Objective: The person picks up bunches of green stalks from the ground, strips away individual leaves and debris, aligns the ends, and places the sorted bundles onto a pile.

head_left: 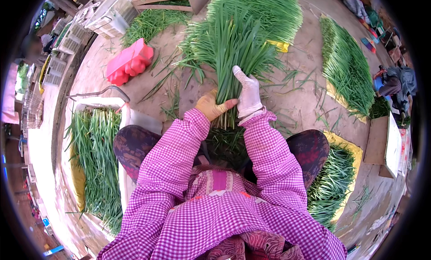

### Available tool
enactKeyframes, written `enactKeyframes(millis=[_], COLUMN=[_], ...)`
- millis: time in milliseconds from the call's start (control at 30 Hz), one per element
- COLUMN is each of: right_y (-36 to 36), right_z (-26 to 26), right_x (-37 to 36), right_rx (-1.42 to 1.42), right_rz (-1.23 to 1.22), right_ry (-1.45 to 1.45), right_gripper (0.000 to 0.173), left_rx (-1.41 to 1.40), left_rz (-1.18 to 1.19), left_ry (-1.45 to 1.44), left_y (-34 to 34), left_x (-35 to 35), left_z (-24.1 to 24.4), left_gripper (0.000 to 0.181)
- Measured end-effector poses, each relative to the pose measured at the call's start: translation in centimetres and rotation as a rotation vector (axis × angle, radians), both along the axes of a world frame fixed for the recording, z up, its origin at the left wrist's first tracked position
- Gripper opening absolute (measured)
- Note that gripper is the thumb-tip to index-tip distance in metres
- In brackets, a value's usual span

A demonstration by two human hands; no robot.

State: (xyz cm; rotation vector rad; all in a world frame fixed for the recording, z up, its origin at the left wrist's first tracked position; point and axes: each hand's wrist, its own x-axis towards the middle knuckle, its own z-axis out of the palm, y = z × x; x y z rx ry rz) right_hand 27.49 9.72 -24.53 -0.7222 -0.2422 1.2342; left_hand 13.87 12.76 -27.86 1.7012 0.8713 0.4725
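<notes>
Both my hands grip one bunch of garlic chives (pixel 229 65), its pale stem ends pointing toward me and its green leaves fanning away. My left hand (pixel 213 105), in a yellowish glove with the thumb tip bare, wraps the bunch low on its left side. On the right side, my right hand (pixel 247 90) in a white glove presses along the stems, thumb pointing up the leaves. Just beyond the bunch lies a loose heap of chives (pixel 198 44). Behind that spreads a large, neatly laid pile of chives (pixel 262 11) with yellow sheeting (pixel 279 45) under its edge.
Left of my knee stands a white crate (pixel 125 115) full of chives. A red plastic block (pixel 129 61) lies beyond it. Chive piles on yellow sheets (pixel 357 152) flank my right. A co-worker (pixel 397 85) is at far right, near a wooden box (pixel 377 139). Cut leaves litter the floor.
</notes>
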Motion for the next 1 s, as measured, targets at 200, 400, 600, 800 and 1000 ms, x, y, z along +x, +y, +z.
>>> enactKeyframes(millis=[200,400,600,800,1000], right_y=[-1.1,-2.5,-3.9,-4.1,-5.8], right_z=[0.3,2.3,3.4,0.3,3.1], right_x=[0.1,-2.8,-3.6,-0.2,3.3], right_rx=[0.088,0.07,0.044,0.003,0.13], right_rz=[0.022,-0.018,0.153,0.171,-0.08], right_ry=[0.276,0.219,-0.337,-0.697,-0.484], right_gripper=[0.024,0.024,0.034,0.041,0.019], left_rx=[-0.149,-0.442,-0.709,-0.811,-0.811], left_rz=[-0.116,0.197,0.21,0.109,0.155], left_ry=[-0.266,-0.384,-0.558,-0.776,-0.801], left_y=[-3.3,-7.0,-8.6,-8.9,-8.6], left_x=[-1.1,-2.1,-4.5,-7.1,-8.2], left_z=[0.9,1.1,2.8,0.7,-2.3], left_gripper=[0.093,0.069,0.048,0.035,0.02])
